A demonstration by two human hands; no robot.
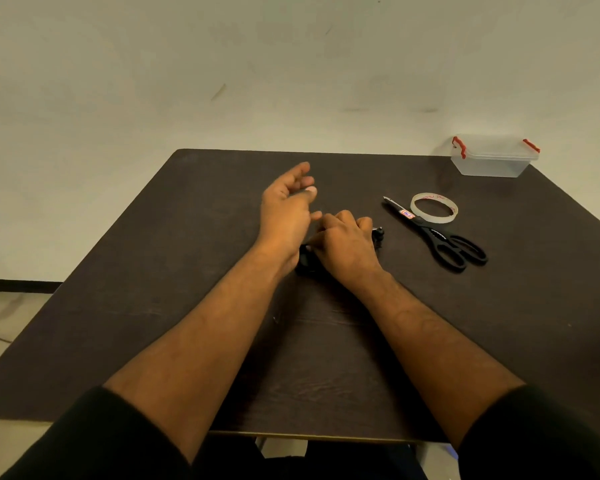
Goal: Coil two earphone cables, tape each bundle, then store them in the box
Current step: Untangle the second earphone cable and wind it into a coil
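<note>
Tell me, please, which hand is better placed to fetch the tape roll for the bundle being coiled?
The left, I would judge. The left hand is lifted with relaxed fingers and holds nothing, while the right hand grips the black earphone cable. The tape roll lies on the right, so the left must cross over.

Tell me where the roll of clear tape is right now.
In the head view, the roll of clear tape lies flat on the dark table, right of both hands, touching the black-handled scissors and nearer than the clear plastic box.

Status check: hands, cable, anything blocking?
Right hand grips black earphone cable; left hand open above. Tape roll, scissors untouched. Box closed.
</note>
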